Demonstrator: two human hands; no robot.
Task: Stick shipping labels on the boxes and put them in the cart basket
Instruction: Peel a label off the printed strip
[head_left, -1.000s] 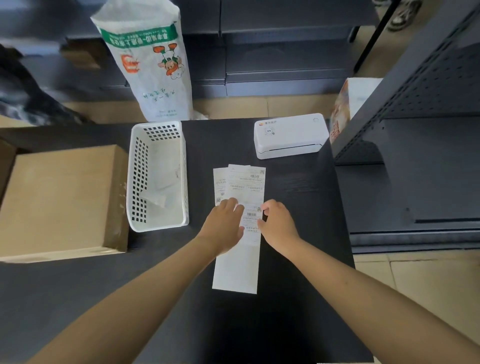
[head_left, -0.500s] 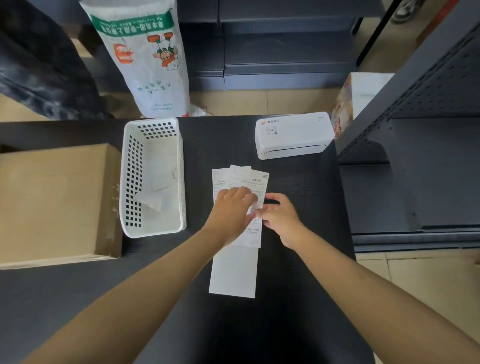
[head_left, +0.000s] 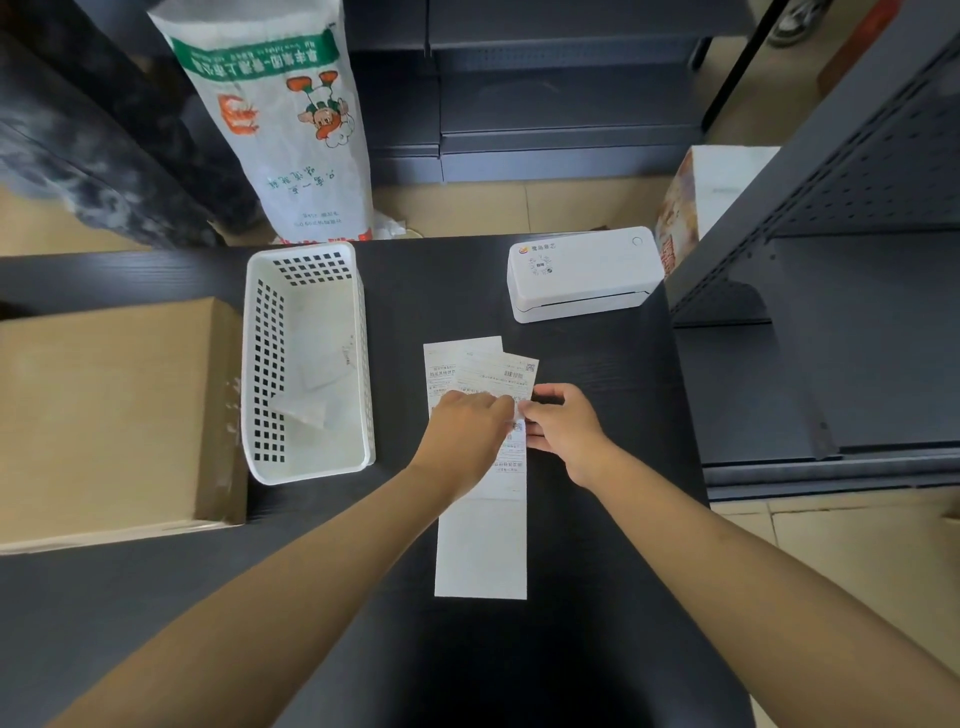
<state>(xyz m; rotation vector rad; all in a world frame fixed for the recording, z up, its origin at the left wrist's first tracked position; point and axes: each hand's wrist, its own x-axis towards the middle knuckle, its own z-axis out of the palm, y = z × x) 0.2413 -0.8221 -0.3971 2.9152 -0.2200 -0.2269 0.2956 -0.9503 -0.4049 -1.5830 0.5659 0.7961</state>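
A strip of white shipping labels (head_left: 483, 540) lies on the black table (head_left: 597, 519), its far end printed and overlapping a second printed label (head_left: 441, 364). My left hand (head_left: 467, 434) and my right hand (head_left: 563, 428) meet over the strip's middle, fingertips pinching the top label where it lifts and tilts to the right. A brown cardboard box (head_left: 104, 415) sits at the table's left edge. Beside it stands a white perforated basket (head_left: 260, 364) with paper scraps inside.
A white label printer (head_left: 582, 273) stands at the table's far right. A tall printed sack (head_left: 280, 124) leans behind the basket. Dark metal shelving (head_left: 831, 260) rises along the right, with a printed carton (head_left: 696, 202) beside the printer.
Both hands slid up the strip and closed together. The top printed label has lifted and turned to the right.
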